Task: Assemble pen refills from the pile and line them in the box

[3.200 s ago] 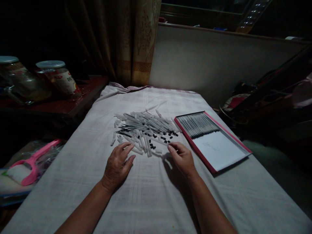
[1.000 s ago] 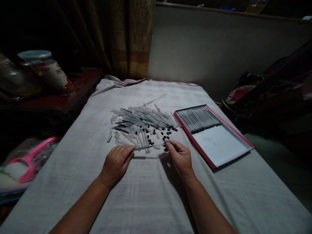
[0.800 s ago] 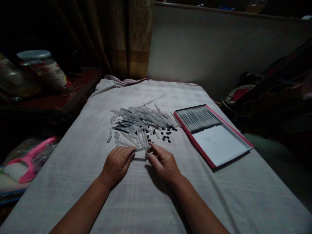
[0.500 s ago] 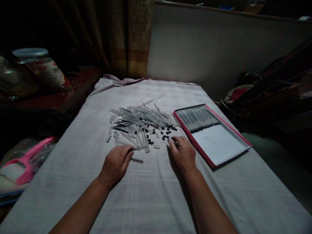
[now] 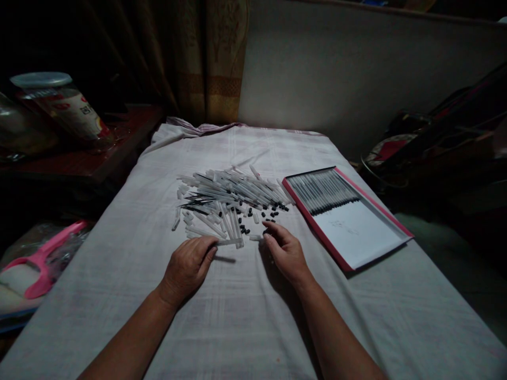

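Note:
My left hand (image 5: pixel 188 266) is closed in a pinch on one end of a translucent pen barrel (image 5: pixel 230 242), which points right over the cloth and casts a shadow below it. My right hand (image 5: pixel 288 253) is a short way to the right, thumb and fingers drawn together; whatever lies between the fingertips is too small to make out. Just beyond both hands spreads a pile of clear pen barrels (image 5: pixel 233 187), with thin dark refills (image 5: pixel 200 201) at its left. Small black plugs (image 5: pixel 243 229) and short clear caps (image 5: pixel 255 238) lie scattered near the right fingertips.
To the right, a shallow red-edged box (image 5: pixel 368 237) holds a row of pens (image 5: pixel 322 190) with black ends. A checked cloth (image 5: pixel 237 316) covers the table. At the left are a lidded jar (image 5: pixel 65 111) on a dark red surface and a pink plastic handle (image 5: pixel 47 258).
My right hand has moved left from the black plugs toward the pen barrel. My left hand keeps the barrel in nearly the same place. The view has shifted slightly.

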A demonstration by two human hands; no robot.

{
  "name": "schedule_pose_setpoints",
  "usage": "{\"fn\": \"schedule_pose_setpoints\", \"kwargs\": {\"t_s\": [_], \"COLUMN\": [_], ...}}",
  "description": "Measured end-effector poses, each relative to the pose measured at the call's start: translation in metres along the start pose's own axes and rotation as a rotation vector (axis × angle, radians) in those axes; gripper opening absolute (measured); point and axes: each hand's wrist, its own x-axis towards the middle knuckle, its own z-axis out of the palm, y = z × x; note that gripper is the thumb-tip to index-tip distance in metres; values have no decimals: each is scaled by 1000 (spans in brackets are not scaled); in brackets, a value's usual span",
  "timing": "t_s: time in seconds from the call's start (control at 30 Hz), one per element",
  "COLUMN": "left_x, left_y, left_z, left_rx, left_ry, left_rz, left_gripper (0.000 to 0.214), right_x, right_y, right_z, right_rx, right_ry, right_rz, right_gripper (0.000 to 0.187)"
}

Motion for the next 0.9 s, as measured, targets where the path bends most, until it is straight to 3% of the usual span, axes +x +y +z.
{"fn": "schedule_pose_setpoints", "kwargs": {"t_s": [0.07, 0.17, 0.33, 0.6, 0.9], "left_x": [0, -1, -2, 0, -1], "left_y": [1, 0, -1, 1, 0], "left_z": [0, 0, 2, 1, 3], "left_rx": [-5, -2, 9, -4, -17], "left_ry": [-8, -23, -44, -49, -69], "left_rz": [0, -6, 8, 22, 31], "left_gripper": [17, 17, 18, 17, 20], "right_x": [-4, -10, -16, -20, -21], "right_y": [-7, -17, -21, -24, -24], "right_z": [7, 17, 26, 27, 24], "right_rx": [68, 236, 366, 290, 40], "right_ry": [-48, -116, -138, -187, -170], "right_rz": [-12, 115, 197, 108, -120], "right_gripper": [25, 21, 20, 16, 20]}}
